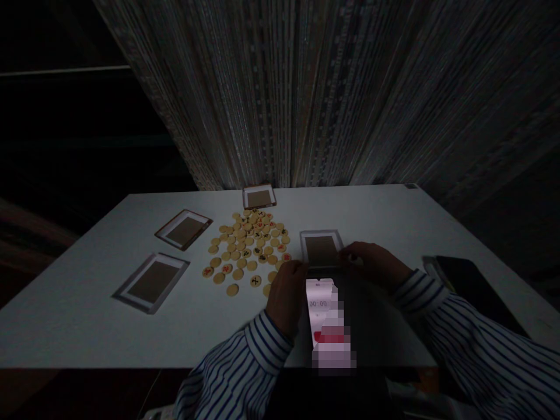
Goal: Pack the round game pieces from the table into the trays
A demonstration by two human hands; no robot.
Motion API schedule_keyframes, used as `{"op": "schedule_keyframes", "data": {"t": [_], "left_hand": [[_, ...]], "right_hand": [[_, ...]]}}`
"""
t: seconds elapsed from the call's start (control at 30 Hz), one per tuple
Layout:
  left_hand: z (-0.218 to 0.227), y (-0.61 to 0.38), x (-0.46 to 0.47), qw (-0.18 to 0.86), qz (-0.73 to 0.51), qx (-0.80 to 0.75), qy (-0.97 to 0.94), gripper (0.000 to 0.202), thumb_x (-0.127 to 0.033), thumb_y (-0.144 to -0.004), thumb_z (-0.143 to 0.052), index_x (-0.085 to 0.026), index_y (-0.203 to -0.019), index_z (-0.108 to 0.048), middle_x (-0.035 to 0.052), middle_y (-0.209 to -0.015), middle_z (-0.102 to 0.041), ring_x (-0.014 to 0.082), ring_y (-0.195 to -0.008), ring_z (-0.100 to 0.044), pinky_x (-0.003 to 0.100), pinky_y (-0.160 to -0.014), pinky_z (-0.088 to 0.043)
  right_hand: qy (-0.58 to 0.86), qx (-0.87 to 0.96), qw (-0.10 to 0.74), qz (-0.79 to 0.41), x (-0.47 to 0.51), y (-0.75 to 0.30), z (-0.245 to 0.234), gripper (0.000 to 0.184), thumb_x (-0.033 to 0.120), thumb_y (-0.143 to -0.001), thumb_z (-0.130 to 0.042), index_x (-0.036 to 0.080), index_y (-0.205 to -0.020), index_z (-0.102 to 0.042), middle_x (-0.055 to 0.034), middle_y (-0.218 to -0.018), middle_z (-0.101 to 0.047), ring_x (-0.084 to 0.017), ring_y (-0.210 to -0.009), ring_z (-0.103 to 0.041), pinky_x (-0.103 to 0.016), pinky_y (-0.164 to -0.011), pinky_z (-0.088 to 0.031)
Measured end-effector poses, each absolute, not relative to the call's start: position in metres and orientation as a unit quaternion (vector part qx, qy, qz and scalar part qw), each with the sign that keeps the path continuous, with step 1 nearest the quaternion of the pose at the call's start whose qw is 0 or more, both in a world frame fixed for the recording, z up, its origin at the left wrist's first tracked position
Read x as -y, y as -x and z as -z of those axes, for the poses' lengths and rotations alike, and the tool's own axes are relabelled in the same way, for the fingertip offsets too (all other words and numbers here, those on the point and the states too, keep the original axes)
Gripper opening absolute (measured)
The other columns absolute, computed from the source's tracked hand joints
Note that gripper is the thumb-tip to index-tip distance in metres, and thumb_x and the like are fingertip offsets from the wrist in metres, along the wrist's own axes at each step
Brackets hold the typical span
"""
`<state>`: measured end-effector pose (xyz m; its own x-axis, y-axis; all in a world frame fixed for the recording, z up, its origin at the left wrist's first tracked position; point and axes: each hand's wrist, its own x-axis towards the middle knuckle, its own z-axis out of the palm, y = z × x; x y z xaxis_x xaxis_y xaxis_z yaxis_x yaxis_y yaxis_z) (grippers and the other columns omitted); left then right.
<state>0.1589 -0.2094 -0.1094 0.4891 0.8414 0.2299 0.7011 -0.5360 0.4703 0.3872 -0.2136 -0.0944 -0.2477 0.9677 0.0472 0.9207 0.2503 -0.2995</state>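
Note:
A shallow grey-rimmed tray point(301, 245) with a brown bottom lies on the white table between my hands. My left hand point(286, 294) is closed, its fingertips at the tray's near left corner. On the other side, my right hand point(371, 262) pinches the near right edge; its fingers partly cover that corner. Just below the tray lies a lit phone point(318, 291) showing 00:00, its lower part pixelated. Left of my hands spreads a heap of round Chinese chess pieces point(240, 246), some with red or black characters showing and others blank side up.
Another grey-rimmed tray point(126, 296) and a brown-rimmed tray point(165, 231) lie on the left. A second brown-rimmed tray point(246, 198) stands at the back edge, before a string curtain point(289, 105). A dark flat object point(472, 286) lies beside my right forearm. The room is dim.

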Motion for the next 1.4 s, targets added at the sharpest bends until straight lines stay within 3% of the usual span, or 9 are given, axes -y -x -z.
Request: {"op": "schedule_keyframes", "data": {"t": [0.17,0.37,0.63,0.73,0.97,1.4], "left_hand": [[0.104,-0.165,0.202,0.121,-0.127,-0.467,-0.867,0.024,-0.015,-0.084,-0.047,-0.018,-0.104,-0.06,0.008,-0.093,-0.059,0.0188,-0.088,-0.055,0.029,-0.075,-0.045],[0.107,-0.168,0.193,0.153,-0.071,-0.433,-0.885,0.021,-0.021,-0.087,-0.044,-0.019,-0.095,-0.063,0.0068,-0.089,-0.058,0.0168,-0.084,-0.054,0.027,-0.071,-0.043],[0.104,-0.168,0.185,0.154,-0.049,-0.411,-0.897,0.019,-0.011,-0.084,-0.045,-0.015,-0.084,-0.063,0.0072,-0.085,-0.06,0.017,-0.082,-0.054,0.028,-0.071,-0.043],[0.103,-0.168,0.183,0.154,-0.043,-0.407,-0.899,0.018,-0.009,-0.082,-0.046,-0.015,-0.082,-0.064,0.0075,-0.084,-0.061,0.0174,-0.08,-0.055,0.028,-0.07,-0.044],[0.105,-0.167,0.184,0.144,-0.07,-0.398,-0.903,0.02,-0.009,-0.083,-0.045,-0.014,-0.077,-0.064,0.0077,-0.078,-0.061,0.0182,-0.076,-0.056,0.029,-0.068,-0.044],[0.105,-0.166,0.184,0.15,-0.07,-0.401,-0.901,0.019,-0.01,-0.082,-0.046,-0.014,-0.078,-0.063,0.0075,-0.079,-0.062,0.0179,-0.077,-0.056,0.028,-0.067,-0.043]], "right_hand": [[0.618,0.772,0.068,-0.129,0.204,-0.388,0.092,0.024,0.032,-0.079,-0.051,0.017,-0.091,-0.067,-0.0092,-0.086,-0.061,-0.016,-0.072,-0.056,-0.03,-0.065,-0.045],[0.631,0.759,-0.008,-0.159,0.191,-0.385,0.081,0.023,0.033,-0.076,-0.054,0.019,-0.088,-0.069,-0.0087,-0.085,-0.064,-0.017,-0.073,-0.058,-0.029,-0.066,-0.046],[0.625,0.742,-0.084,-0.228,0.181,-0.383,0.07,0.027,0.033,-0.073,-0.056,0.02,-0.093,-0.069,-0.0076,-0.089,-0.068,-0.02,-0.08,-0.06,-0.03,-0.068,-0.046],[0.627,0.742,-0.076,-0.223,0.181,-0.384,0.071,0.029,0.033,-0.073,-0.055,0.021,-0.096,-0.068,-0.0083,-0.089,-0.067,-0.02,-0.079,-0.061,-0.031,-0.066,-0.046],[0.614,0.767,-0.049,-0.181,0.184,-0.386,0.079,0.016,0.026,-0.071,-0.058,0.025,-0.08,-0.071,-0.005,-0.076,-0.068,-0.018,-0.065,-0.061,-0.027,-0.053,-0.044],[0.624,0.751,-0.049,-0.21,0.188,-0.385,0.078,0.019,0.028,-0.072,-0.056,0.025,-0.084,-0.071,-0.0046,-0.079,-0.069,-0.018,-0.068,-0.062,-0.027,-0.055,-0.045]]}}
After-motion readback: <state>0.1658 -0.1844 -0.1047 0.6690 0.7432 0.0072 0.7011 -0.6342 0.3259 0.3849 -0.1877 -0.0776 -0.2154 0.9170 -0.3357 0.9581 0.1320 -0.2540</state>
